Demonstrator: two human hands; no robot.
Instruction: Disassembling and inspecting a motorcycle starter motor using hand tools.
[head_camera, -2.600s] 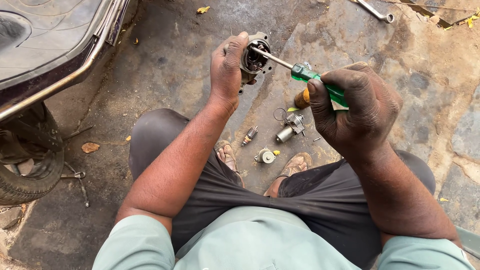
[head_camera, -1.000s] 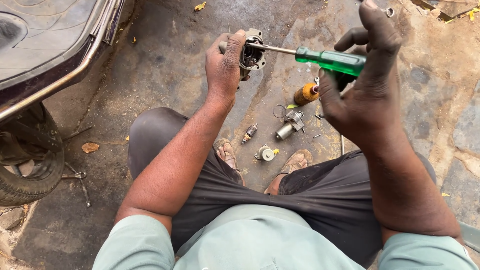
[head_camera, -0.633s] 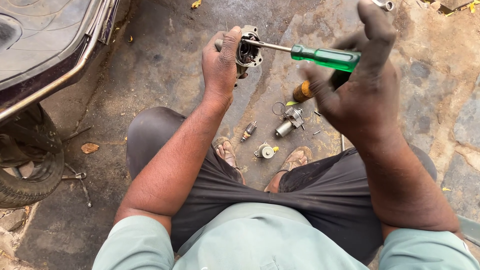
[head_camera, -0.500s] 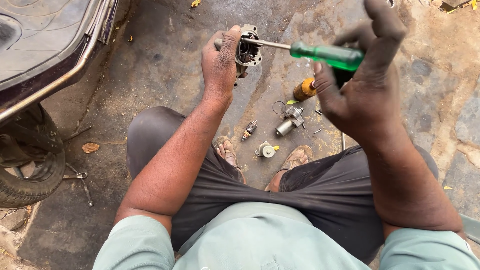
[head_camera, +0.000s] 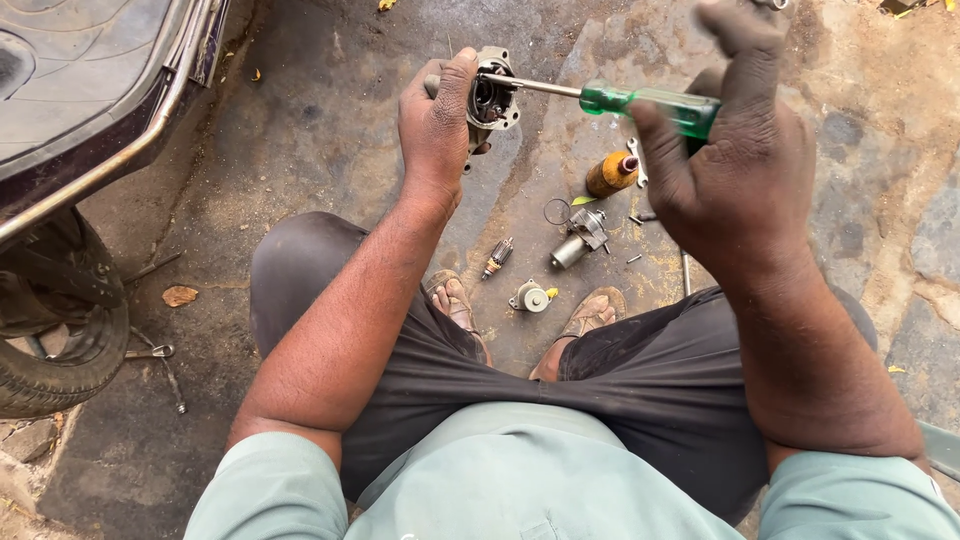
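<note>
Above, a round grey metal housing (head_camera: 490, 98), open-faced with dark parts inside, is gripped by the closed left hand (head_camera: 436, 125). From the right, a green-handled screwdriver (head_camera: 640, 100) is held loosely by the right hand (head_camera: 735, 170), fingers partly spread, its shaft reaching the housing.

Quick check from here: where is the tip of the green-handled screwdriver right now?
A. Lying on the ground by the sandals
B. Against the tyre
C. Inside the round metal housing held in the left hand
C: the screwdriver shaft runs from the right hand into the metal housing gripped by the left hand.
</note>
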